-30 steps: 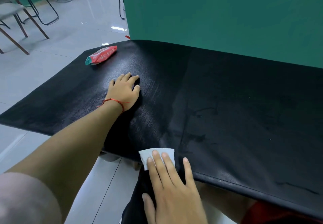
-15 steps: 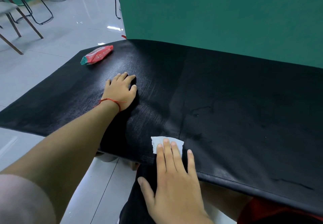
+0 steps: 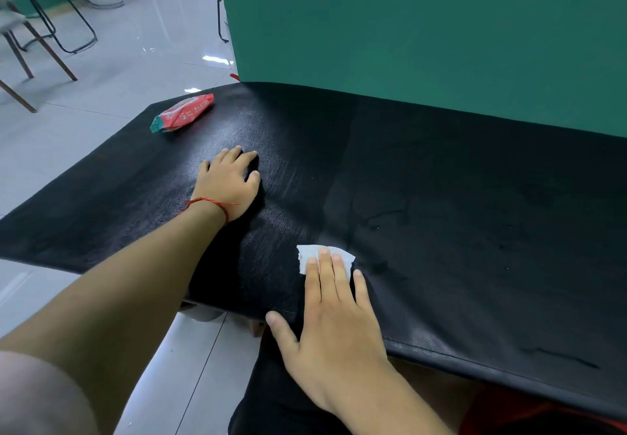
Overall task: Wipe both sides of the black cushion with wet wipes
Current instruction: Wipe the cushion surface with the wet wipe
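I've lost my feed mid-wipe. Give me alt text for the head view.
The right hand presses a white wet wipe flat on the black cushion near its front edge, fingers straight. The left hand rests on the cushion farther back. A red wipes pack lies near its far left corner, and a green panel rises behind.

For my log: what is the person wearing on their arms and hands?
Both forearms are bare: no gloves, no sleeves reaching them. The left hand has a thin red string bracelet tied at the wrist. The right hand shows no ring, watch or band.
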`<move>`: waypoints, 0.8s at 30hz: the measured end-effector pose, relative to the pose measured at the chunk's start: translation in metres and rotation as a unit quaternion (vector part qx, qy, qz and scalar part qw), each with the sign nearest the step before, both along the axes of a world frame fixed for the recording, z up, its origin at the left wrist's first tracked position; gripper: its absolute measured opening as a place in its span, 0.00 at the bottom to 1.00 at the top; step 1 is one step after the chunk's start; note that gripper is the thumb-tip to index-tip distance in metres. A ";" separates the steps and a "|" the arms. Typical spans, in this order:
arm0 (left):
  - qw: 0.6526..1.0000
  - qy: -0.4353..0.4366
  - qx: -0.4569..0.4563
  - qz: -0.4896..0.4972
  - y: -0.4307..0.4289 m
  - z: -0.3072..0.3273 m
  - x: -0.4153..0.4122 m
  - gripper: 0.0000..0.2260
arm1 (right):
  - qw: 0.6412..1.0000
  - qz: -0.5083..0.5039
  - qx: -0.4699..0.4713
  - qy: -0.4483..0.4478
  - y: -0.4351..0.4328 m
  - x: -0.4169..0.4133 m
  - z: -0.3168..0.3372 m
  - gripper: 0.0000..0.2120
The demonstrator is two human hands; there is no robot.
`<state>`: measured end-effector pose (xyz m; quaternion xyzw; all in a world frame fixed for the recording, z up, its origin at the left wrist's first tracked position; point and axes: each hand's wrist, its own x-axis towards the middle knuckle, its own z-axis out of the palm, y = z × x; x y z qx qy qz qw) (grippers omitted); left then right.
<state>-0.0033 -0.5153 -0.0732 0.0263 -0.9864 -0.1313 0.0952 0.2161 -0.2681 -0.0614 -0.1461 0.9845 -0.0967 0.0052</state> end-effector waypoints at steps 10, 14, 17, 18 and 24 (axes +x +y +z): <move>1.000 -0.007 0.001 -0.001 -0.002 -0.002 -0.001 0.26 | 0.994 0.012 0.046 -0.101 0.007 -0.041 0.027 0.46; 1.000 -0.007 0.001 -0.001 -0.003 -0.002 -0.002 0.26 | 0.993 0.009 0.049 -0.107 0.007 -0.057 0.024 0.46; 1.000 -0.009 0.002 -0.003 -0.004 -0.002 -0.003 0.26 | 0.992 0.005 0.048 -0.114 0.007 -0.067 0.026 0.46; 1.000 -0.009 0.001 -0.004 -0.004 -0.003 -0.003 0.26 | 0.992 0.002 0.048 -0.116 0.007 -0.070 0.026 0.46; 1.000 -0.009 -0.001 -0.003 -0.002 -0.001 -0.001 0.27 | 0.991 -0.006 0.052 -0.126 0.007 -0.086 0.025 0.46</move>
